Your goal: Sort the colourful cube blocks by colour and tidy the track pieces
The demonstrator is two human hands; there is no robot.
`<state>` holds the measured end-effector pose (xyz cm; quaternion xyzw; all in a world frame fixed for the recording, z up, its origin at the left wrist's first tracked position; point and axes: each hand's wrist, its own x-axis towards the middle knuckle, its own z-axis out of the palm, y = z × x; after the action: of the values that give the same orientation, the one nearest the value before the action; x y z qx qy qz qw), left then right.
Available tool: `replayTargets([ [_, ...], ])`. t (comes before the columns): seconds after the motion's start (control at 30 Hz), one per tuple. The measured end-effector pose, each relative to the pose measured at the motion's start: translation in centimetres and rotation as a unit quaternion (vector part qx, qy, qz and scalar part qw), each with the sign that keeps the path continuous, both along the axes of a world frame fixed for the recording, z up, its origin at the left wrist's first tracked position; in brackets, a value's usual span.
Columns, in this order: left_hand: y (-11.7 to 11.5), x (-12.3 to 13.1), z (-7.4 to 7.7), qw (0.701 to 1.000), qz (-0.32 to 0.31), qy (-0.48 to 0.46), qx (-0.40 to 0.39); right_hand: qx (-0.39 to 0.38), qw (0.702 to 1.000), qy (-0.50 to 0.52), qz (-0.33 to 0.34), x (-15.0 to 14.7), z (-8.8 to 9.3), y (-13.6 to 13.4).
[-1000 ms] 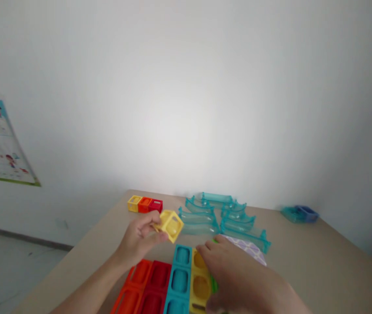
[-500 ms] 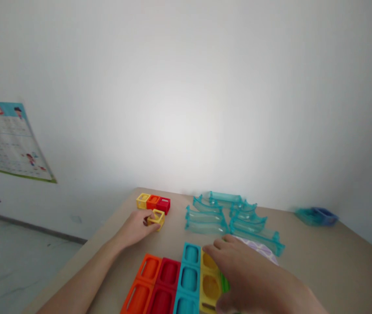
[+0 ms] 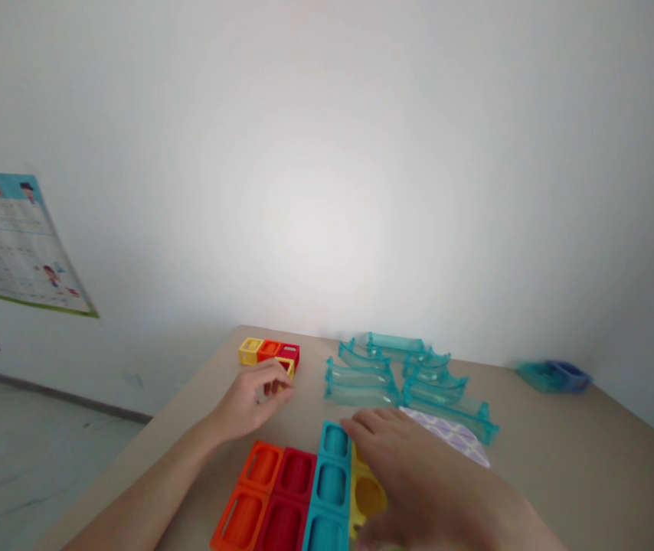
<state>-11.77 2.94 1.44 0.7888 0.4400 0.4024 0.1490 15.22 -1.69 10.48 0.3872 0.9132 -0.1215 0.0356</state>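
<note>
At the far left of the table, my left hand (image 3: pixel 255 396) curls its thumb and fingers around a yellow open-framed cube block (image 3: pixel 288 366). That block sits against the near side of a red block (image 3: pixel 291 352), and my fingers partly hide it. Nearer to me lies a set of coloured hollow blocks: orange (image 3: pixel 245 520), red (image 3: pixel 286 522), blue (image 3: pixel 331 484) and yellow (image 3: pixel 368 497) columns side by side. My right hand (image 3: pixel 399 474) bends over the yellow column from its right side, fingers at the far end and thumb at the near end. It covers whatever lies beneath it.
Several clear teal track pieces (image 3: pixel 361 383) lie toward the wall. A purple-and-white patterned piece (image 3: pixel 447 435) shows beyond my right hand. An orange block (image 3: pixel 269 349) and another yellow block (image 3: pixel 250 351) adjoin the far red one. Blurred blue pieces (image 3: pixel 568 376) are at right.
My left hand has moved the yellow cube block away from me and rightward, up to the red block. My right hand has shifted slightly left over the yellow column, and the green piece no longer shows.
</note>
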Motion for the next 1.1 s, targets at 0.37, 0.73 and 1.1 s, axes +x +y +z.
replayTargets([
  [0.37, -1.6, 4.3, 0.9, 0.952, -0.182, 0.061, -0.239, 0.029, 0.997, -0.060, 0.029, -2.1, -1.8, -0.4],
  [0.73, -0.9, 5.1, 0.0, 0.974, -0.128, 0.020, -0.185, 0.064, 0.997, -0.048, 0.015, -2.6, -3.1, -0.7],
  [1.1, 2.1, -3.8, 0.0, 0.939, 0.300, -0.112, -0.124, 0.059, 0.997, -0.057, 0.002, -2.5, -3.7, -0.4],
])
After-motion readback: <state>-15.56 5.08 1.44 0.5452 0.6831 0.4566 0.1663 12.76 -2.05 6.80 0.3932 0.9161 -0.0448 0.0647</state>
